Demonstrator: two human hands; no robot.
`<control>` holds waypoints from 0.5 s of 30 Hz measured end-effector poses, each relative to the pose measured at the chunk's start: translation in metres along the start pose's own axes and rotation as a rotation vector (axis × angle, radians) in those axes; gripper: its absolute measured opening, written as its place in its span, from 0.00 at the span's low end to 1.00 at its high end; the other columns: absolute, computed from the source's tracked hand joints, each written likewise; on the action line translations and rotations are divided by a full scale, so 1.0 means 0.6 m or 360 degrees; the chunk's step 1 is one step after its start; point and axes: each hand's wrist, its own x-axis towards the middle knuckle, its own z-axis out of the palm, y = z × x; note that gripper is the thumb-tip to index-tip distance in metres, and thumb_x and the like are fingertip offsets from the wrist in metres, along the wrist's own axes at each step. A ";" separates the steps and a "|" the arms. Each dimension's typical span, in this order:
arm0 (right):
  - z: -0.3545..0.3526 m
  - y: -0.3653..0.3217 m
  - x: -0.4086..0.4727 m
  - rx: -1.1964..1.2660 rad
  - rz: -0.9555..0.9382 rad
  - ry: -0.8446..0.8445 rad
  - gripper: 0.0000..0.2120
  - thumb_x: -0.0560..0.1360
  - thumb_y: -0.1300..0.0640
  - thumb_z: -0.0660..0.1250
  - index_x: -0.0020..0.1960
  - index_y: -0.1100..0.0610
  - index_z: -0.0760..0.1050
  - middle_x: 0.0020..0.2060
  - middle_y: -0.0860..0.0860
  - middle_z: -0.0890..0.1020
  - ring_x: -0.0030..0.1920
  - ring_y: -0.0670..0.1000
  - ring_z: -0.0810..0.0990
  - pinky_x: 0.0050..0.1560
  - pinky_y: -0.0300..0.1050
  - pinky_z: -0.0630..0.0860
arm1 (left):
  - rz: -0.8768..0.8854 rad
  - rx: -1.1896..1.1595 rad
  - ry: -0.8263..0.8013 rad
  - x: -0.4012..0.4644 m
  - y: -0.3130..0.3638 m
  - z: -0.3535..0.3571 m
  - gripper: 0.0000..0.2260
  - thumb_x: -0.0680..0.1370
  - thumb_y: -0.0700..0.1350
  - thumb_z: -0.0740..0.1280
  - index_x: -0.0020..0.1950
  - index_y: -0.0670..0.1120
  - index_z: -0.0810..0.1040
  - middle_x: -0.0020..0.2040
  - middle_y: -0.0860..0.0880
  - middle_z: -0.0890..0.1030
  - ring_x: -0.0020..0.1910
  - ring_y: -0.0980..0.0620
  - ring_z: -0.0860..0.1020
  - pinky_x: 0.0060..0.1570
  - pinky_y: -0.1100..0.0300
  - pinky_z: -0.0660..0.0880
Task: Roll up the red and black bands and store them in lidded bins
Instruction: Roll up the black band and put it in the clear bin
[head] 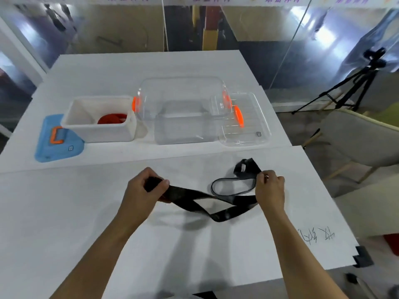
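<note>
The black band (216,203) is held above the near white table (64,212), twisted and looped between both hands. One rolled end is gripped in the curled fingers of the left hand (144,188); the other end is pinched by the right hand (269,188). Farther back, the red band (111,119) lies coiled in the white bin (101,130), which rests partly on a blue lid (57,145). To its right, a clear bin (183,111) and a clear lid (248,126) are noted.

Both forearms are bare from the bottom of the view up to the wrists, with no sleeve showing on either. The left hand (146,186) wears nothing. The right hand (269,190) carries what looks like a ring on one finger, too small to tell more.
</note>
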 end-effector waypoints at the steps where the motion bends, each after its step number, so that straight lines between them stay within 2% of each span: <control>1: -0.005 -0.010 0.006 -0.0105 0.0038 0.0023 0.14 0.83 0.52 0.60 0.63 0.56 0.77 0.61 0.60 0.76 0.46 0.56 0.76 0.53 0.53 0.71 | 0.0060 -0.0030 -0.0020 0.001 0.025 -0.015 0.08 0.78 0.36 0.71 0.44 0.35 0.74 0.35 0.42 0.81 0.33 0.48 0.84 0.38 0.55 0.84; 3: -0.011 -0.041 0.005 -0.0278 0.0037 0.0026 0.16 0.82 0.51 0.62 0.67 0.54 0.76 0.65 0.61 0.73 0.57 0.64 0.77 0.64 0.58 0.69 | 0.0184 -0.0062 -0.0069 0.001 0.071 -0.038 0.07 0.78 0.36 0.71 0.44 0.35 0.74 0.35 0.41 0.82 0.31 0.45 0.84 0.36 0.58 0.82; 5: -0.013 -0.092 -0.014 -0.0106 -0.0134 -0.0011 0.16 0.81 0.53 0.65 0.68 0.52 0.75 0.66 0.58 0.73 0.61 0.63 0.77 0.65 0.57 0.70 | 0.0270 -0.0047 -0.0119 0.001 0.108 -0.048 0.08 0.78 0.38 0.71 0.45 0.37 0.74 0.37 0.43 0.83 0.31 0.44 0.84 0.37 0.59 0.82; 8: -0.015 -0.192 -0.081 0.0507 -0.0444 -0.0333 0.10 0.83 0.52 0.64 0.62 0.47 0.78 0.55 0.51 0.83 0.57 0.54 0.83 0.56 0.47 0.76 | 0.0369 0.0019 -0.0155 0.005 0.141 -0.049 0.10 0.77 0.40 0.72 0.44 0.38 0.73 0.34 0.45 0.82 0.29 0.48 0.82 0.36 0.60 0.80; 9: -0.018 -0.225 -0.111 0.0705 -0.0554 -0.0510 0.09 0.84 0.51 0.64 0.61 0.48 0.79 0.51 0.51 0.85 0.55 0.51 0.84 0.55 0.45 0.77 | 0.0399 0.0023 -0.0152 0.007 0.148 -0.049 0.10 0.77 0.40 0.73 0.44 0.38 0.73 0.32 0.47 0.81 0.28 0.50 0.80 0.34 0.62 0.78; 11: -0.029 -0.280 -0.169 0.0970 -0.0797 -0.0908 0.14 0.85 0.46 0.61 0.63 0.50 0.79 0.50 0.50 0.86 0.56 0.48 0.85 0.59 0.44 0.78 | 0.0451 -0.0013 -0.0084 0.012 0.164 -0.053 0.09 0.77 0.40 0.73 0.44 0.38 0.74 0.31 0.47 0.79 0.27 0.52 0.77 0.31 0.63 0.76; 13: -0.035 -0.320 -0.214 0.1045 -0.0973 -0.1223 0.15 0.83 0.45 0.62 0.66 0.51 0.77 0.50 0.45 0.86 0.54 0.45 0.84 0.57 0.39 0.78 | 0.0471 -0.0053 0.0060 0.018 0.179 -0.064 0.10 0.77 0.41 0.73 0.45 0.39 0.74 0.32 0.41 0.77 0.26 0.51 0.76 0.30 0.62 0.76; 15: -0.028 -0.347 -0.240 0.0953 -0.1084 -0.1262 0.17 0.81 0.50 0.70 0.67 0.48 0.72 0.50 0.39 0.84 0.50 0.42 0.82 0.52 0.36 0.77 | 0.0472 -0.0107 0.0203 0.024 0.189 -0.078 0.10 0.77 0.41 0.74 0.45 0.40 0.73 0.33 0.41 0.77 0.27 0.49 0.76 0.31 0.60 0.76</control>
